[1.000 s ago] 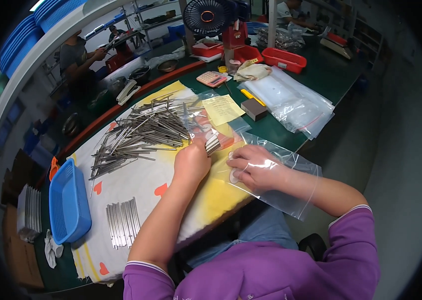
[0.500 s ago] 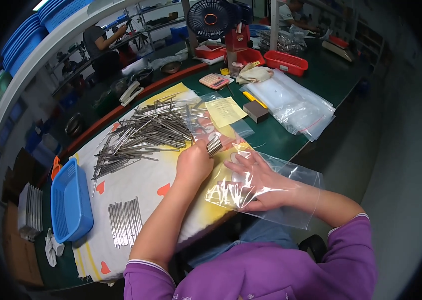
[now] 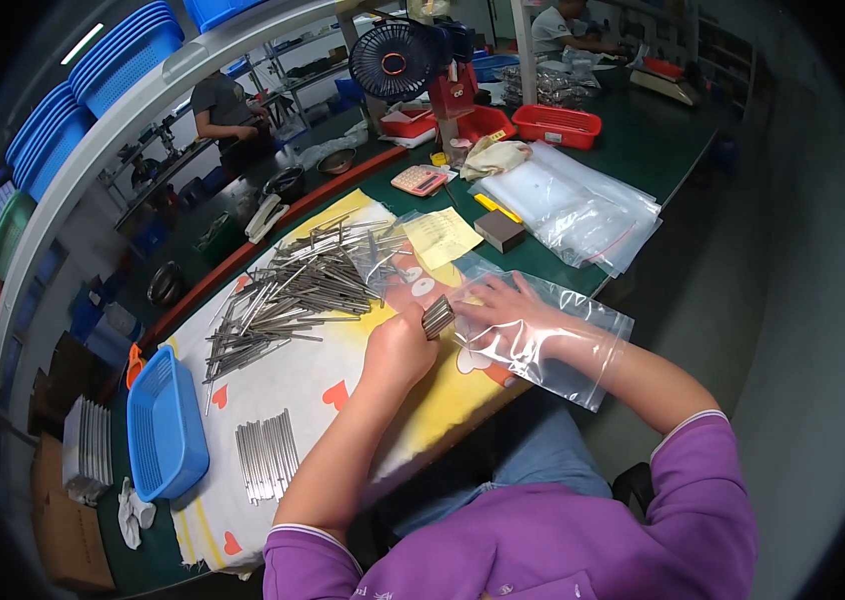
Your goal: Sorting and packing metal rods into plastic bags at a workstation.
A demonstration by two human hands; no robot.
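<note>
My left hand [image 3: 400, 350] is closed around a bundle of metal rods [image 3: 438, 317], whose ends stick out of the fist toward the right. To the right, my right hand [image 3: 505, 310] lies with its fingers spread and stretched out. A clear plastic bag [image 3: 583, 372] covers that hand and wrist; I cannot tell whether they are inside it or under it. Beyond my left hand spreads a loose pile of thin metal rods [image 3: 293, 290]. A neat row of rods [image 3: 267, 457] lies on the printed cloth [image 3: 228, 430] left of my left forearm.
At the left stands a blue basket [image 3: 168, 425], with a white glove [image 3: 135, 514] near it. Farther off are a yellow paper [image 3: 443, 237], a dark block [image 3: 500, 231], a pink calculator [image 3: 420, 180], stacked clear bags [image 3: 568, 205], a red tray [image 3: 558, 126] and a fan [image 3: 393, 63].
My right hand and the bag over it have moved away from me, closer to the rod bundle. My left hand keeps its grip on the rods. The whole view has shifted slightly.
</note>
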